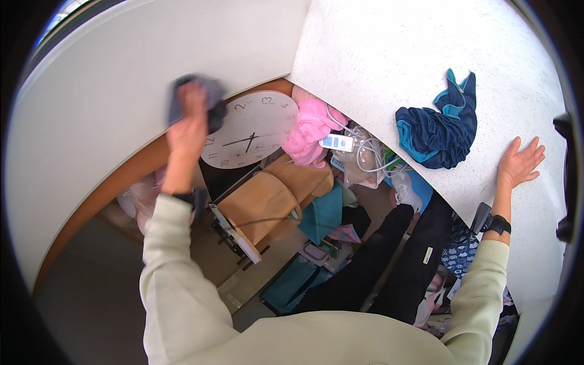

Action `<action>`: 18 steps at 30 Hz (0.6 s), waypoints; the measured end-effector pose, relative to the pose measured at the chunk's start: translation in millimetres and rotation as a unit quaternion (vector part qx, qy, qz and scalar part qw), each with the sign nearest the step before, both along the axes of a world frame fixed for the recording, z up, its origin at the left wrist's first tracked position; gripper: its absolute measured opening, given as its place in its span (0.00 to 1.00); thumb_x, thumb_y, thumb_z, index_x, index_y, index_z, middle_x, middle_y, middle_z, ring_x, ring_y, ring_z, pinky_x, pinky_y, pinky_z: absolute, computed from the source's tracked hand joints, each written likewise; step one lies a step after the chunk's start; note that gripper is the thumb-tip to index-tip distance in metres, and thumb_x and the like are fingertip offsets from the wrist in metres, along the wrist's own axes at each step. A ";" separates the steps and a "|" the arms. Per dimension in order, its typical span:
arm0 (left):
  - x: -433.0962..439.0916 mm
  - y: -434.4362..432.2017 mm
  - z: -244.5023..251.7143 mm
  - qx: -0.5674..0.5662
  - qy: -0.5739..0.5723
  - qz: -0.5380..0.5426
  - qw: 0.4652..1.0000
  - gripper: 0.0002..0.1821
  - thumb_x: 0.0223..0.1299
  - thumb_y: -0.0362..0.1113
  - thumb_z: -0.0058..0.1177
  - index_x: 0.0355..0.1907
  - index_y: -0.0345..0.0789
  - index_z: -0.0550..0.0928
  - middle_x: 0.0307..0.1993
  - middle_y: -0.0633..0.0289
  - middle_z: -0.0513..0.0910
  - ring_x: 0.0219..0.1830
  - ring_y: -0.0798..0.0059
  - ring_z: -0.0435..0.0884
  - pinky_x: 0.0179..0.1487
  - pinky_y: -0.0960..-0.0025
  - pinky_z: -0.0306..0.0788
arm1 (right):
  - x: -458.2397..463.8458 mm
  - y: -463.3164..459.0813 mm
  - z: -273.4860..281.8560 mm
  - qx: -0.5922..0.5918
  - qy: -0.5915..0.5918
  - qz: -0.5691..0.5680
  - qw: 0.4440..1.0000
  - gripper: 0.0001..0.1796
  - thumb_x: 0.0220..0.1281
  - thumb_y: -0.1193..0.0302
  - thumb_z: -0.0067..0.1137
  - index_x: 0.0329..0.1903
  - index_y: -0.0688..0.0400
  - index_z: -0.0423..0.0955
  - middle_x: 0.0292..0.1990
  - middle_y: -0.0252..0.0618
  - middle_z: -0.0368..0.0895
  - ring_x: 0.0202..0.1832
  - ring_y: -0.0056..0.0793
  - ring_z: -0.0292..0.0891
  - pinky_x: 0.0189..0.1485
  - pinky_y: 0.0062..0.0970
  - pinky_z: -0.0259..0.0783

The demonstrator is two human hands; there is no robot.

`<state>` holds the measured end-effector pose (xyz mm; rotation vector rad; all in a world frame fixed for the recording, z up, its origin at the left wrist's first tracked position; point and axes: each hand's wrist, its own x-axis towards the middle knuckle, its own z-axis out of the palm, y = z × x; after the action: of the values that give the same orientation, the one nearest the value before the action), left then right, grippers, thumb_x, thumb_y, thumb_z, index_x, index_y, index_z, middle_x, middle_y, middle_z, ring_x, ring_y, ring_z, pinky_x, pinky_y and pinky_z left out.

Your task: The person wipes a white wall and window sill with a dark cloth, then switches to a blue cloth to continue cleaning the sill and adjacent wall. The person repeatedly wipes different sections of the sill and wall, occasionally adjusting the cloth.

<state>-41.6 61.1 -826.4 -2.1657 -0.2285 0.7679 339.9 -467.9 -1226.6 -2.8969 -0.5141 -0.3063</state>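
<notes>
My left hand (193,109), blurred, presses a bunched dark grey cloth (216,98) at the lower edge of a smooth white panel (150,59). The cloth overlaps the rim of a white clock face (269,114). Over on the right, my right hand (522,162) is spread flat with its fingers apart on a speckled white surface (388,50), holding nothing. A crumpled navy garment with teal trim (440,127) lies on that surface, to the left of this hand and apart from it. Each wrist wears a black band.
Under the white edges sit a wooden chair (260,205), pink fabric (310,127), a white power strip (336,142) with a coiled grey cable (372,155), and a teal bag (292,283). My legs (401,255) extend among them. An orange-brown wooden edge (114,182) borders the panel.
</notes>
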 end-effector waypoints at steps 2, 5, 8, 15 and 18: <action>15.6 -6.4 58.8 0.127 -0.041 0.077 0.988 0.24 0.59 0.44 0.61 0.54 0.32 0.80 0.67 0.51 0.73 0.75 0.51 0.62 0.74 0.40 0.54 | 0.0 1.5 1.3 -0.002 0.000 0.000 1.000 0.37 0.72 0.42 0.40 0.77 0.46 0.57 0.79 0.45 0.50 0.81 0.45 0.40 0.76 0.65 0.33; 59.5 9.5 74.5 0.249 -0.079 0.009 0.965 0.32 0.61 0.58 0.59 0.51 0.28 0.82 0.65 0.48 0.75 0.77 0.46 0.58 0.73 0.32 0.46 | -0.1 2.8 4.0 -0.007 -0.002 -0.003 1.000 0.37 0.73 0.42 0.40 0.77 0.45 0.56 0.79 0.44 0.49 0.82 0.44 0.39 0.77 0.64 0.33; 98.7 25.9 17.9 0.209 -0.111 -0.008 0.972 0.38 0.61 0.66 0.54 0.56 0.30 0.81 0.66 0.50 0.74 0.76 0.47 0.58 0.73 0.32 0.44 | -0.8 2.6 5.6 -0.009 0.003 -0.006 1.000 0.37 0.73 0.42 0.38 0.78 0.45 0.55 0.79 0.43 0.50 0.82 0.43 0.39 0.77 0.62 0.33; 125.0 36.8 -208.0 -0.043 0.022 -0.030 0.998 0.39 0.65 0.50 0.51 0.75 0.33 0.63 0.78 0.56 0.57 0.81 0.57 0.48 0.80 0.48 0.40 | -1.6 -1.5 2.8 -0.016 0.016 -0.007 1.000 0.38 0.72 0.43 0.42 0.78 0.46 0.55 0.79 0.44 0.50 0.81 0.44 0.40 0.78 0.62 0.33; 81.2 21.6 -226.8 -0.090 0.121 -0.060 0.987 0.32 0.66 0.38 0.41 0.73 0.30 0.64 0.77 0.54 0.60 0.80 0.59 0.51 0.81 0.51 0.42 | -2.0 -2.2 3.2 -0.012 0.025 -0.010 1.000 0.38 0.72 0.44 0.43 0.78 0.45 0.54 0.79 0.44 0.49 0.82 0.43 0.39 0.78 0.61 0.31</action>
<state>39.6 82.7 -1053.2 -2.2052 0.1005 1.0043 337.9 -470.1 -1223.3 -2.9260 -0.4828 -0.2303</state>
